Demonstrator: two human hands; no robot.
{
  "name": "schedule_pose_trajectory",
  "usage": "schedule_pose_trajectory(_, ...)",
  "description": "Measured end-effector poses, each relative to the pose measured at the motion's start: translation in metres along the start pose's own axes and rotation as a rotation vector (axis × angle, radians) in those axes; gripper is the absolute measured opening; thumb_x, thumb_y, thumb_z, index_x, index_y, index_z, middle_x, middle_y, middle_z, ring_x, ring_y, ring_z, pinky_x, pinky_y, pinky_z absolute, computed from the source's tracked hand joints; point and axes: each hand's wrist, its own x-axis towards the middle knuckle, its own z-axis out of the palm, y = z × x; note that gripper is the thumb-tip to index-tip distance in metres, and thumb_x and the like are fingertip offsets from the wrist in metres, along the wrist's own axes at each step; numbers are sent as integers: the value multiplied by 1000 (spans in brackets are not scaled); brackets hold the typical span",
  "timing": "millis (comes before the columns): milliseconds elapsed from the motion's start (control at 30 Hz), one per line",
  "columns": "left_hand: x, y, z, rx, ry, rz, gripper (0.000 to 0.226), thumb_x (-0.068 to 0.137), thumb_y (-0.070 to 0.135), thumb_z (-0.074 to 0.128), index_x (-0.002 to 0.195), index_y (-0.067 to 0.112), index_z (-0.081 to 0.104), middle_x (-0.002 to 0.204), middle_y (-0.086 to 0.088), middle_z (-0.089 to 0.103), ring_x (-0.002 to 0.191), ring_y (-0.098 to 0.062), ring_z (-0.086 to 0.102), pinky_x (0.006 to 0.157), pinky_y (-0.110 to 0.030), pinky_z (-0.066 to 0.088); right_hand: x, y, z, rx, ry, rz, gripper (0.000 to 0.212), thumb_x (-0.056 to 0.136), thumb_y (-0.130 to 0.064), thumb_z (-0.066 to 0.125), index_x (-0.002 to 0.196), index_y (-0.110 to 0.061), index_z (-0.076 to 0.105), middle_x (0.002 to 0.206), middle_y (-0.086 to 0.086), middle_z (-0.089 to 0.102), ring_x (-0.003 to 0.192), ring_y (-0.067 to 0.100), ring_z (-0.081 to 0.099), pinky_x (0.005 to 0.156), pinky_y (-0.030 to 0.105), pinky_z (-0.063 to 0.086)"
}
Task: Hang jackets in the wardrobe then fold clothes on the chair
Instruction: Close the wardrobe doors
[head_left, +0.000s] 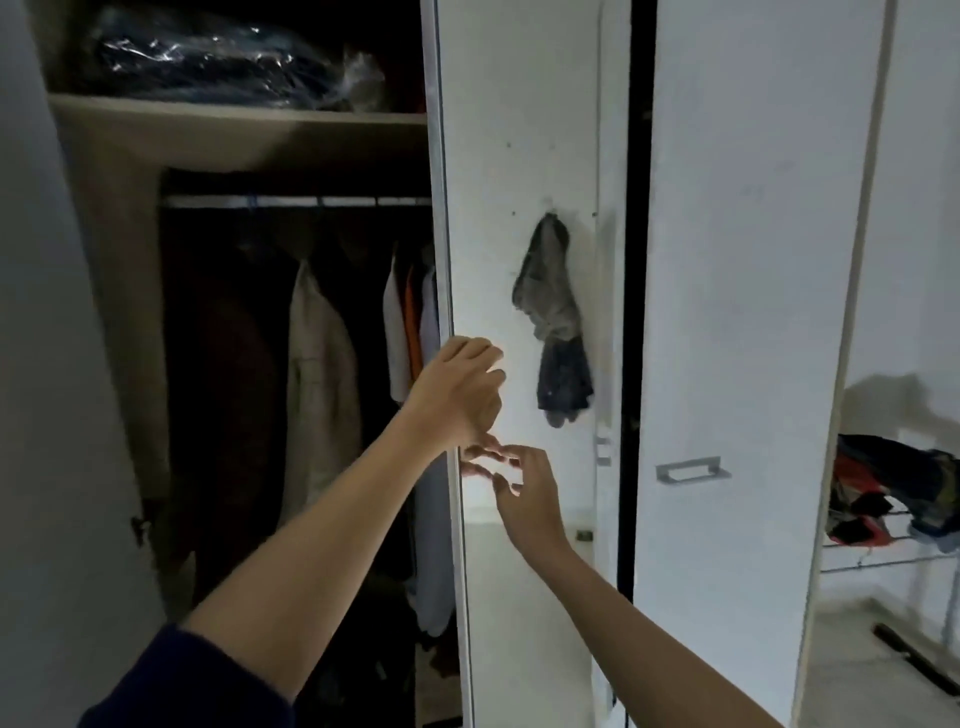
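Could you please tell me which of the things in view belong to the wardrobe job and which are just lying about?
Job: wardrobe door; rail; hung clothes; clothes pile at right; left hand; right hand.
Lying about: grey cloth hung on the door; plastic-wrapped bundle on the top shelf; dark stick on the floor.

White wardrobe door (519, 156), grey-and-navy cloth (550, 301), beige jacket (322, 374), orange shirt (414, 332).

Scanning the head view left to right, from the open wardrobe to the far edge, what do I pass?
beige jacket → left hand → grey cloth on the door → metal door handle → pile of clothes
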Motion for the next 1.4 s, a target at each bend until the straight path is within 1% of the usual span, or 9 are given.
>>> schedule_pose_trajectory(100,9,-36,29,-54,119,-112,16,73,15,65,86,11,75,110,-7,67,107,-26,61,95,-39,46,48,10,16,-95,-39,-164,32,87,-2,53,118,-10,54,115,1,49,110,14,48,98,26,41)
schedule_pose_trajectory(200,24,-59,54,-113,98,-216,26,73,12,68,98,13,72,125,-9,60,117,-28,56,101,-42,42,101,13,25,-156,-40,-271,45,86,-3,52,129,-16,52,122,5,49,114,16,45,100,29,40)
schedule_pose_trajectory(400,45,-89,112,-129,190,-391,45,85,18,36,123,8,58,140,-13,48,132,-29,42,109,-44,36,187,16,38,-415,189,-537,53,79,-2,53,131,-13,52,133,10,50,125,26,40,103,44,38)
schedule_pose_trajectory(500,50,-94,148,-82,221,-443,50,92,13,42,142,8,39,151,-11,33,142,-24,26,115,-42,24,219,25,41,-512,215,-564,51,85,-13,47,136,-12,44,142,13,42,134,28,31,110,43,27)
schedule_pose_trajectory(600,56,-97,177,-70,230,-502,53,98,20,38,148,10,26,157,-7,18,146,-21,13,119,-40,12,247,43,47,-620,197,-636,53,91,-24,34,143,-15,32,151,10,28,141,24,19,116,43,20)
schedule_pose_trajectory(700,57,-101,203,-42,224,-546,53,100,25,32,150,12,19,158,-6,12,146,-20,11,118,-43,14,264,60,57,-674,191,-665,56,95,-26,34,149,-17,22,157,5,16,146,22,10,117,43,17)
schedule_pose_trajectory(933,63,-108,252,5,283,-600,50,102,28,19,149,9,22,157,-9,15,145,-22,14,118,-44,16,287,78,75,-714,300,-720,52,98,-26,32,148,-14,27,157,7,18,146,22,12,119,39,6)
schedule_pose_trajectory(1100,64,-112,266,26,361,-608,50,101,27,21,147,8,28,155,-9,21,144,-22,18,116,-47,21,295,85,84,-742,373,-746,53,97,-26,32,148,-14,25,156,8,18,146,24,12,118,42,13)
schedule_pose_trajectory(1400,63,-110,260,7,266,-628,52,101,28,19,148,8,22,157,-8,14,145,-22,14,118,-45,15,291,82,82,-770,361,-732,55,96,-25,38,148,-13,26,157,8,17,146,24,11,118,43,14)
